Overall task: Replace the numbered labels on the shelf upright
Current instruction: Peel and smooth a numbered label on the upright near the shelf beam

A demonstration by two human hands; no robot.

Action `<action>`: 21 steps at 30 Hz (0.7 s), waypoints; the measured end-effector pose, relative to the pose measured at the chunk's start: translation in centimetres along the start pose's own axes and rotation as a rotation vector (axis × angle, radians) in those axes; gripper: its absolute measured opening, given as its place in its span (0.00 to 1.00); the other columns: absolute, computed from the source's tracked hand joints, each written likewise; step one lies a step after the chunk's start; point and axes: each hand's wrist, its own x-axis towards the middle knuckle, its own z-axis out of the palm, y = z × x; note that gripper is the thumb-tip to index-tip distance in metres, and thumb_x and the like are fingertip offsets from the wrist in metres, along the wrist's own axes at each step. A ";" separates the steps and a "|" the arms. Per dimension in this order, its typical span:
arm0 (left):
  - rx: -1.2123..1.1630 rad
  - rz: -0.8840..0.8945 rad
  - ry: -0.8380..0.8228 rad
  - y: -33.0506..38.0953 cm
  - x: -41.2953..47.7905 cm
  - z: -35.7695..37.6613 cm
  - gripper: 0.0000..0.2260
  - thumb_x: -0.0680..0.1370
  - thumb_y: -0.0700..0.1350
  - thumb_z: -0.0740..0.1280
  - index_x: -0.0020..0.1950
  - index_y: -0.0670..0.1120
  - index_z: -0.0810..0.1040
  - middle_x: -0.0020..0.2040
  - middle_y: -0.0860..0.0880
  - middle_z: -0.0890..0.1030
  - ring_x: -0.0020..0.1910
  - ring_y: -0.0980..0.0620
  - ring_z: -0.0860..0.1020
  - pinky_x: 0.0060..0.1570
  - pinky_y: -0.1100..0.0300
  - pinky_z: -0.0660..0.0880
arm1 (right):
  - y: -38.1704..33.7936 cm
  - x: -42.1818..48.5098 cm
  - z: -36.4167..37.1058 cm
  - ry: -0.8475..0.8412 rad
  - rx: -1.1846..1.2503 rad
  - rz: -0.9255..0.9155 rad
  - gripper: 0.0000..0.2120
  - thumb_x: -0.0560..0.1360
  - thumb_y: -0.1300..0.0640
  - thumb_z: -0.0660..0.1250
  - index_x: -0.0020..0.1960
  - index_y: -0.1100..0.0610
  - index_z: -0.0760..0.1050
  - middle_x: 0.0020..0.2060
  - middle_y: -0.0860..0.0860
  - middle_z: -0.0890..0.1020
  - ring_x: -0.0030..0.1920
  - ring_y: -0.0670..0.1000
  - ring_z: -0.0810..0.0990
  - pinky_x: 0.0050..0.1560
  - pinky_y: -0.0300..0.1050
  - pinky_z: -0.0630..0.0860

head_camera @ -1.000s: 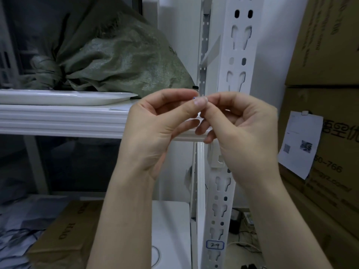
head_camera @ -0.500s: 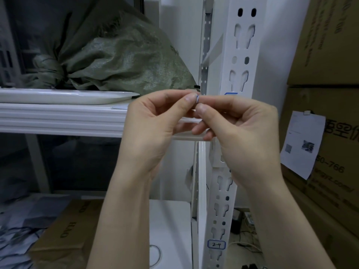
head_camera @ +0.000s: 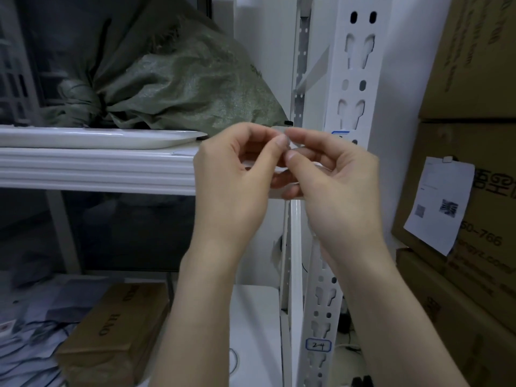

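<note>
- Landmark is the white shelf upright, the slotted post running top to bottom.
- Both hands are up just left of the upright, at the height where the shelf beam meets it.
- The left hand and right hand have thumb and forefinger tips pressed together on one small pale scrap. The other fingers are curled loosely underneath.
- I'm guessing the scrap is a label being peeled off its backing, but it's too tiny and blurry to read, and I can't tell its long axis.
- What matters for the next move: the scrap sits just to the left of the upright's face, not touching it. The right hand is the nearer one, so that's probably the hand to carry it over.
- A blue-edged label peeks out on the upright right behind the right hand's fingers, lying crossways to the post.
- Way down the upright there's a "2-4" label, also crossways, so a new one likely goes on flat and level the same way.
</note>
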 end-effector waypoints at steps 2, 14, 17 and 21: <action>0.012 -0.021 0.039 0.0 -0.2 0.0 0.05 0.78 0.37 0.70 0.43 0.45 0.81 0.38 0.49 0.84 0.36 0.55 0.84 0.34 0.65 0.78 | 0.1 0.0 0.4 0.004 -0.001 0.004 0.10 0.77 0.69 0.66 0.56 0.61 0.81 0.34 0.52 0.82 0.33 0.48 0.85 0.32 0.39 0.78; 0.371 0.081 0.210 0.7 0.4 -6.2 0.02 0.75 0.40 0.73 0.45 0.46 0.84 0.38 0.54 0.84 0.39 0.57 0.83 0.44 0.55 0.82 | 0.4 -0.6 4.1 -0.073 0.037 0.035 0.10 0.76 0.69 0.66 0.54 0.58 0.80 0.36 0.52 0.82 0.31 0.46 0.83 0.31 0.35 0.76; 0.469 0.077 0.266 0.1 2.3 -8.5 0.02 0.75 0.39 0.72 0.46 0.45 0.84 0.39 0.53 0.84 0.39 0.57 0.83 0.45 0.55 0.82 | 0.5 -0.9 5.3 -0.097 0.055 0.041 0.09 0.77 0.68 0.67 0.53 0.57 0.79 0.38 0.54 0.82 0.33 0.46 0.84 0.34 0.34 0.77; 0.676 0.053 0.250 -1.1 5.7 -11.0 0.04 0.75 0.39 0.71 0.46 0.46 0.85 0.39 0.54 0.83 0.40 0.59 0.82 0.48 0.61 0.80 | 1.3 -1.1 6.4 -0.114 0.040 0.067 0.09 0.77 0.67 0.68 0.53 0.55 0.80 0.41 0.54 0.84 0.37 0.47 0.85 0.39 0.37 0.78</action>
